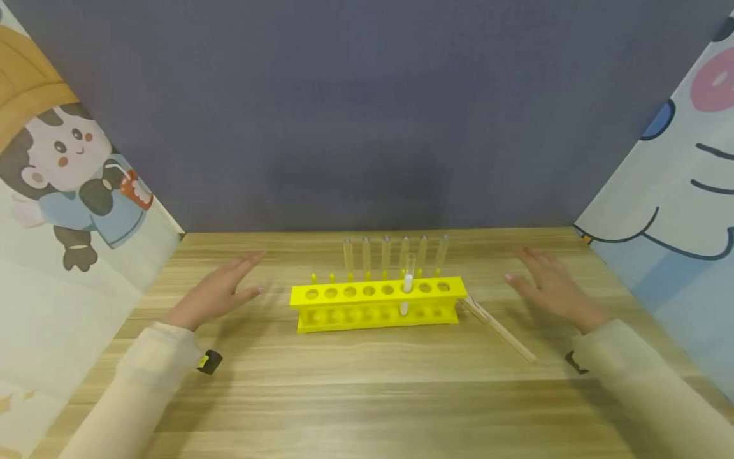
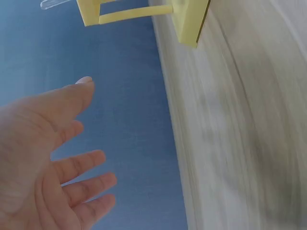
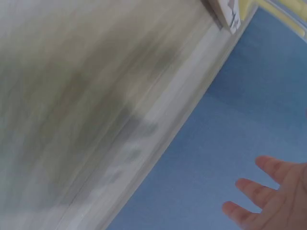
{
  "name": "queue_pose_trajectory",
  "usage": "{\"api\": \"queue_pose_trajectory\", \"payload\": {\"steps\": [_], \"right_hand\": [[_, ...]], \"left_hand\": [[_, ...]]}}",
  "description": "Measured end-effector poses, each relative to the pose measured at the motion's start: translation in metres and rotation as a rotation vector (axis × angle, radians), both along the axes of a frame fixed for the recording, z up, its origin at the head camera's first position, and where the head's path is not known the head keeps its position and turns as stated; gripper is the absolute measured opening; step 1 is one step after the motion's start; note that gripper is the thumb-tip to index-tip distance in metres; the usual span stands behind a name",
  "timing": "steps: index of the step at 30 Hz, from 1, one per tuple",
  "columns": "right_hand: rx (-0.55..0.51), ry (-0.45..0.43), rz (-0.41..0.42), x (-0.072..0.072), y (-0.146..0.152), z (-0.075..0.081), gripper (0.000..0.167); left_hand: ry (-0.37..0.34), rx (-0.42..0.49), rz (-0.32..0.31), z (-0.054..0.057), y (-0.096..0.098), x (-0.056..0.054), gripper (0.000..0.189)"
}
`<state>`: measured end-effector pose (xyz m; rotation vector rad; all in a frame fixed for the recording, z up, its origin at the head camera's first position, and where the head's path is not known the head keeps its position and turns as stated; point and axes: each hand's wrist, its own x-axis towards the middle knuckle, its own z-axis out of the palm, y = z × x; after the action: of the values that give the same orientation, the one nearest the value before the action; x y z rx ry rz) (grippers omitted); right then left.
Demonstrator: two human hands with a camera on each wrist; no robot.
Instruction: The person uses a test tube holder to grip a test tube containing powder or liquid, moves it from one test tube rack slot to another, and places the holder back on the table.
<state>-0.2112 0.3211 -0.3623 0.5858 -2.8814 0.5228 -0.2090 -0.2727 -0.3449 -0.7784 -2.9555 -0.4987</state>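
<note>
A yellow test tube rack [image 1: 338, 322] stands mid-table in the head view. One clear test tube [image 1: 408, 284] with white material in it stands upright in a hole right of the rack's middle. A wooden test tube clamp [image 1: 507, 335] lies by the rack's right end. To the left of the rack, my left hand [image 1: 215, 293] is held apart from it, fingers extended and holding nothing. My right hand [image 1: 556, 293] is on the other side, past the clamp, also with extended fingers and nothing in them. Both wrist views show spread fingers [image 2: 84, 165].
Several clear tubes [image 1: 367, 255] form a row behind the rack; whether they stand or lie I cannot tell. A dark panel [image 1: 367, 127] rises at the back of the wooden table [image 1: 367, 395]. Cartoon-printed walls [image 1: 115, 210] flank both sides.
</note>
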Motion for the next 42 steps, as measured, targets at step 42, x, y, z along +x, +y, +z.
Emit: {"api": "queue_pose_trajectory", "payload": {"steps": [42], "right_hand": [[-0.078,-0.263,0.101,0.012,-0.045,-0.023,0.051]], "left_hand": [[-0.249,0.31,-0.144,-0.04,0.05,0.015,0.023]]}}
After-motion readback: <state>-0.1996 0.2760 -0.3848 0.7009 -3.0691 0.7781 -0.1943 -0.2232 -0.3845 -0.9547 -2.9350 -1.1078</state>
